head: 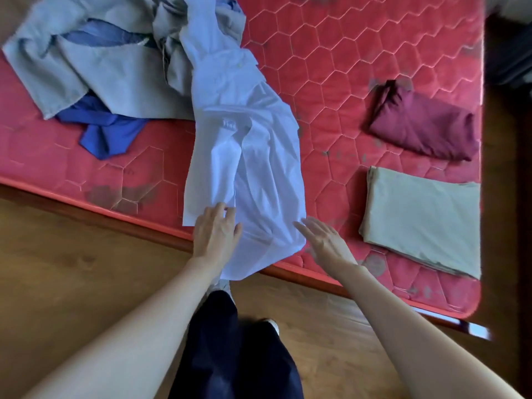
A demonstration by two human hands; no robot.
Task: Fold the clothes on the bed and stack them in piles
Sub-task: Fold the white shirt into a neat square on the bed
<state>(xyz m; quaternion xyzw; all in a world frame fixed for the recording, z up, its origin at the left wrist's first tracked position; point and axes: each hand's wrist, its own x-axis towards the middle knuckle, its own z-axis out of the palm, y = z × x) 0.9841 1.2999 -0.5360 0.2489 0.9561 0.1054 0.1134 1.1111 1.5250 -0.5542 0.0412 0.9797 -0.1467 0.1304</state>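
Note:
A pale white-blue shirt (247, 156) lies stretched lengthwise across the red quilted mattress (345, 67), its hem hanging over the near edge. My left hand (214, 234) rests on the shirt's lower left part, fingers slightly bent against the fabric. My right hand (325, 240) hovers flat with straight fingers at the shirt's lower right edge. At the far left lies an unfolded heap: a grey garment (95, 59) over a blue garment (106, 131). A folded maroon garment (423, 125) and a folded beige garment (423, 220) lie apart on the right.
The mattress's near edge (121, 217) runs diagonally across the view above a wooden floor (72, 269). My dark trousers (239, 349) and shoes stand close to the edge. Dark objects sit beyond the bed's right side.

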